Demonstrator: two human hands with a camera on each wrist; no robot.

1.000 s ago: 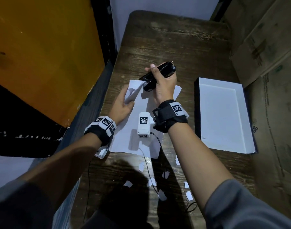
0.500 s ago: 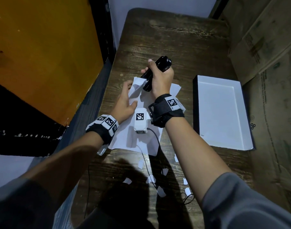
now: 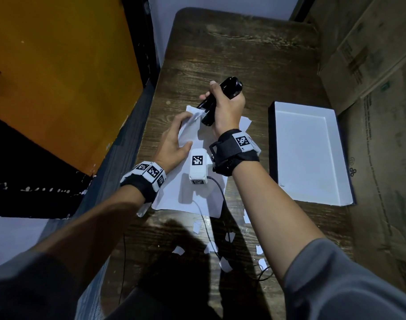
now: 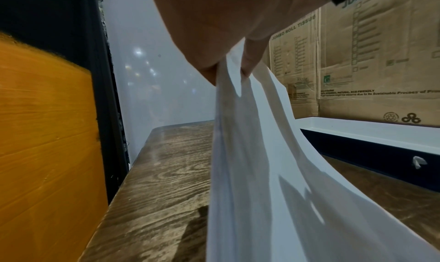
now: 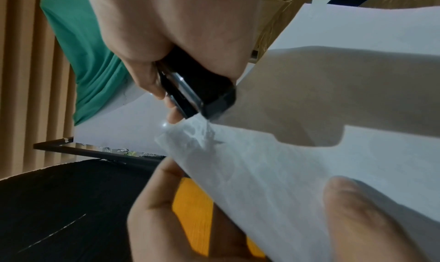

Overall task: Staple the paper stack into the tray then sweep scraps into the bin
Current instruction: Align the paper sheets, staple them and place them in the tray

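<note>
A white paper stack lies on the wooden table, its far left corner lifted. My left hand pinches that raised corner between thumb and fingers; the sheets hang down from them. My right hand grips a black stapler, tilted, with its mouth over the corner's tip. In the right wrist view the stapler bites the paper's edge. The white tray with dark sides sits to the right, nothing in it.
Several white paper scraps lie on the near part of the table, with a thin black cable running over them. Cardboard boxes stand along the right edge. An orange panel is on the left. No bin is in view.
The stapler's mouth has come down closer onto the lifted corner. My left hand has shifted a little up along the paper's edge and still holds it raised.
</note>
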